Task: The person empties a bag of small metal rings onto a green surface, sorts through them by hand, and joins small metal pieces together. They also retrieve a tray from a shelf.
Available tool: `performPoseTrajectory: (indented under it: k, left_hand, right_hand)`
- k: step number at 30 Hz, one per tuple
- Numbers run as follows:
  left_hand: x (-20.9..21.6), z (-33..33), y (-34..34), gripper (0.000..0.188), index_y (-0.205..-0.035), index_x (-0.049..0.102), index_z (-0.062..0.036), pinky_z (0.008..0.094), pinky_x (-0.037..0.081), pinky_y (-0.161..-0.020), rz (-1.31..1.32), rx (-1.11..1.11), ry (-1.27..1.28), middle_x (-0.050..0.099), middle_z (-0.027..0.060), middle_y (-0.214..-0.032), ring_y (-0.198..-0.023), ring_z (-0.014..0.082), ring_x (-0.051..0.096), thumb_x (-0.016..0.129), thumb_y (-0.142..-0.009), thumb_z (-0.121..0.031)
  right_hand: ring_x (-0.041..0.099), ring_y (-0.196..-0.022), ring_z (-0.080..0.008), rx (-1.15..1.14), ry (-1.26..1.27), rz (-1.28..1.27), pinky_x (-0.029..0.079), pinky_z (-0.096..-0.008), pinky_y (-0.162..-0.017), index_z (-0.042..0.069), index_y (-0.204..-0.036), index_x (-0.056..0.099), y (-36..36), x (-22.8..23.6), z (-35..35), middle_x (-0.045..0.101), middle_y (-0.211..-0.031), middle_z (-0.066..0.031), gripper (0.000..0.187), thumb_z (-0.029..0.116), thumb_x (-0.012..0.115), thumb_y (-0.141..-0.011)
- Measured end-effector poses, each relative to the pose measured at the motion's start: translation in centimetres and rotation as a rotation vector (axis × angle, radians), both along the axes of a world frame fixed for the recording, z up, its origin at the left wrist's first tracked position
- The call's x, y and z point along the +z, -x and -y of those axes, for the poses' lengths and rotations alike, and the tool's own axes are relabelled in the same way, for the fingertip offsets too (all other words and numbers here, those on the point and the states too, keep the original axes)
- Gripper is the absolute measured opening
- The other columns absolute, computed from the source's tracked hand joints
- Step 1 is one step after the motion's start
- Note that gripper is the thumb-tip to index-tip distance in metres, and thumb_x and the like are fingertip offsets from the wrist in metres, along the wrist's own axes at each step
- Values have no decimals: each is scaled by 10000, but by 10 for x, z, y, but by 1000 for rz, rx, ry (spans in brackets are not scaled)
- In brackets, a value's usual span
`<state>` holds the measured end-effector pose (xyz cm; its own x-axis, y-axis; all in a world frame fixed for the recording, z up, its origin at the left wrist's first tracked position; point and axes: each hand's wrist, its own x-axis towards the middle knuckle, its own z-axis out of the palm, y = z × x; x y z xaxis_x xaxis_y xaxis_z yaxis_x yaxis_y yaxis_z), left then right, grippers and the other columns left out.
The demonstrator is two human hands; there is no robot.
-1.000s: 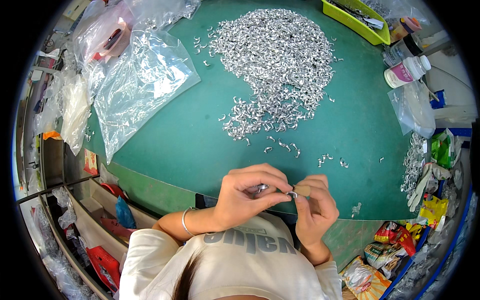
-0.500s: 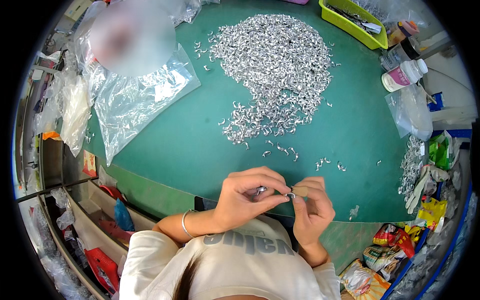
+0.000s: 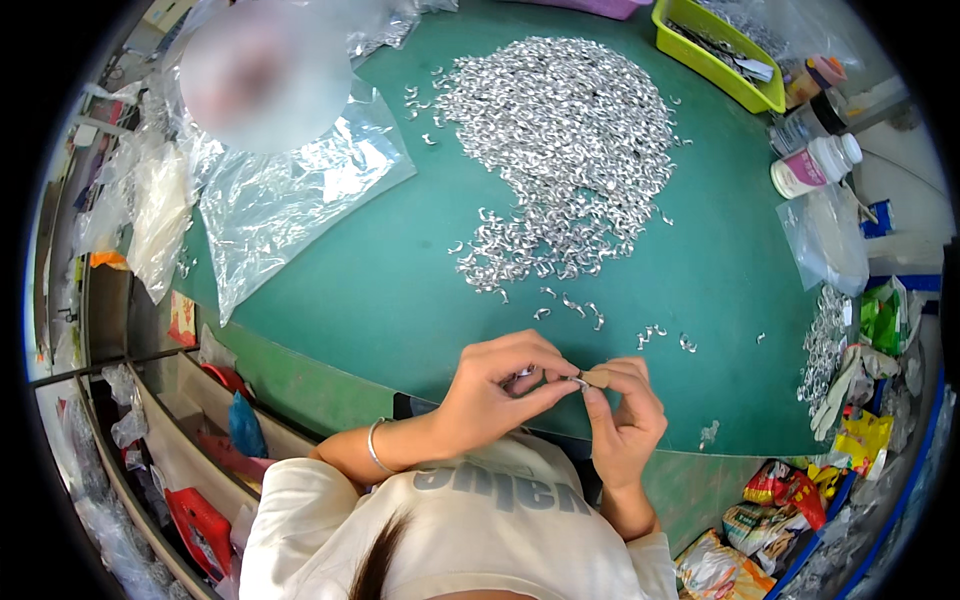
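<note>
In front of my chest my two hands meet at the fingertips, over the table's near edge. My left hand (image 3: 505, 385), with a bangle on its wrist, pinches one end of a small curved silver metal piece (image 3: 579, 382). Something else silvery shows inside its curled fingers. My right hand (image 3: 625, 408) pinches the same piece from the other side between thumb and index finger; a tan wrap (image 3: 595, 378) covers that fingertip. Beyond my hands a big pile of similar curved metal pieces (image 3: 565, 130) lies on the green table (image 3: 370, 290), with several loose ones nearer to me.
A clear plastic bag (image 3: 290, 220) lies at the left. A yellow-green basket (image 3: 715, 50) and a white bottle (image 3: 815, 165) stand at the far right. More metal pieces (image 3: 825, 345) lie by the right edge. Open drawers with a red tray (image 3: 198, 530) sit lower left.
The view has shifted slightly, so the table's things appear a little further right. Both hands keep their pinch, and the metal piece between them has turned a little.
</note>
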<state>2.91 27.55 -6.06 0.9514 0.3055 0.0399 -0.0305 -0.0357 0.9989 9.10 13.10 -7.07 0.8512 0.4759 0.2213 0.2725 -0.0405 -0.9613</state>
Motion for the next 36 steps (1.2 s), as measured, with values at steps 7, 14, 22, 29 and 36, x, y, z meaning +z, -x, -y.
performPoseTrajectory:
  k: [7, 14, 22, 29, 36]
  left_hand:
    - [-25, -18, 16, 48, -812, 605, -5, 165, 320, -481, -324, 104, 180, 546, -8, -755, -584, -2, 408, 635, -775, -14]
    - [-47, -47, 21, 85, -849, 631, 4, 181, 412, -578, -363, 281, 30, 601, 4, -742, -665, 31, 496, 614, -794, -57]
    - [-55, -46, 15, 90, -882, 604, -31, 142, 337, -475, -349, 200, 255, 617, 11, -753, -573, 3, 473, 607, -807, -80]
    - [-43, -78, -41, 143, -872, 611, -27, 167, 352, -474, -367, 28, 399, 631, 25, -787, -557, 34, 461, 626, -790, -144]
    - [29, -194, -309, 100, -791, 594, 34, 207, 235, -372, 232, 308, 472, 527, 13, -593, -410, 53, 297, 560, -788, -60]
  right_hand:
    - [541, -748, -227, -14, 203, -64, 427, -297, -671, -19, -820, 596, -7, -4, 3, 608, -798, -98, 116, -40, 621, -709]
    - [499, -837, -279, -82, 538, 229, 391, -347, -765, -5, -901, 588, -23, -23, 3, 568, -895, -117, 198, 13, 637, -710]
    - [476, -869, -292, -83, 749, 427, 369, -380, -755, 28, -982, 549, -34, -52, -6, 515, -905, -117, 297, 65, 646, -704]
    - [487, -831, -307, -64, 624, 384, 388, -389, -737, 22, -910, 562, -37, -53, -1, 527, -874, -131, 215, 23, 624, -705]
    - [504, -779, -320, -62, 537, 329, 412, -391, -708, 4, -822, 579, -39, -51, -8, 556, -812, -138, 108, -37, 565, -723]
